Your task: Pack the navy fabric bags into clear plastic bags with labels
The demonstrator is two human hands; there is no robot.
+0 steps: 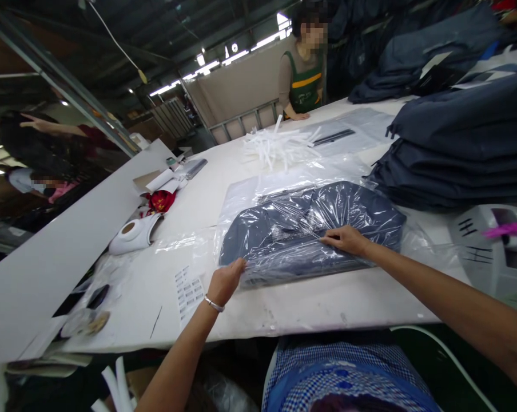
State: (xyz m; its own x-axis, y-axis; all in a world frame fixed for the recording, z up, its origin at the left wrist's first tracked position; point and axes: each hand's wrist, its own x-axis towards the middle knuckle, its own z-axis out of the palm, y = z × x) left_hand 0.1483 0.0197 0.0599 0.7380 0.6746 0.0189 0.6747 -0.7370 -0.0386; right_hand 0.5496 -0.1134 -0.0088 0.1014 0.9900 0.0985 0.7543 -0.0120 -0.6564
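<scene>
A folded dark blue garment [301, 229] lies inside a clear plastic bag [258, 189] on the white table [310, 303]. My left hand [225, 281] grips the bag's near left edge, fingers curled round the plastic. My right hand [345, 238] rests on top of the bagged garment near its front middle, fingers pressed together on the plastic. The bag's open flap [185, 246] spreads to the left, with printed text [189, 293] on it.
A stack of dark blue garments [460, 149] rises at the right. White strips [279, 146] are piled at the far middle, with more clear bags [348, 129] beyond. A tape dispenser [134, 233] and red item [161, 200] sit left. A person [303, 74] stands across the table.
</scene>
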